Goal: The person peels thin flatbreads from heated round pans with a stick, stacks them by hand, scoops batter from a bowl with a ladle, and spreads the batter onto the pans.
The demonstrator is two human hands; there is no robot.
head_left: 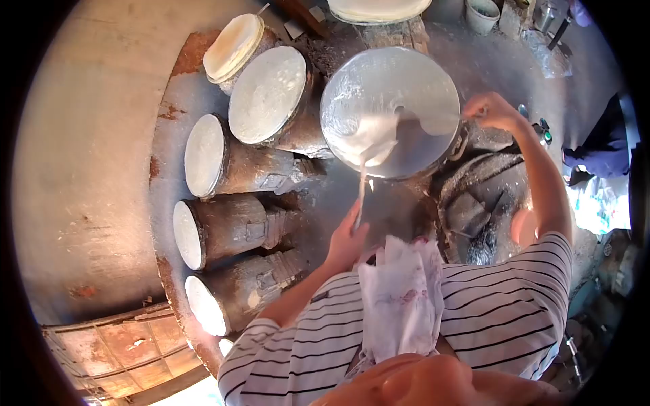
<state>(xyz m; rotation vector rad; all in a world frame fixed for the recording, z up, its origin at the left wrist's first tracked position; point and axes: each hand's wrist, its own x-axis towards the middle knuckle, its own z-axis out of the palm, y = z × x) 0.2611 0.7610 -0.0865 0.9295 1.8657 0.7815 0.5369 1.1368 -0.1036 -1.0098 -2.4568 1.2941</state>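
A round griddle point(421, 78) lies in front of me, with wet pale batter point(342, 105) over part of its surface and a darker patch on the lower right. My left hand point(347, 243) is closed around the thin handle of a stick-handled tool point(363, 181). The tool's broad pale head is blurred and rests on or just over the griddle's lower middle. Beside the griddle's right rim, my right hand point(493, 111) has its fingers curled in. What those fingers hold, if anything, is hidden.
Several round-topped drum stoves stand in a curve on the left, including a large pale griddle point(267, 95). Stacked flat rounds point(233, 47) sit at upper left, and another stack point(379, 9) at the top. A bucket point(482, 16) stands at upper right. Another person's dark clothing point(602, 149) shows at far right.
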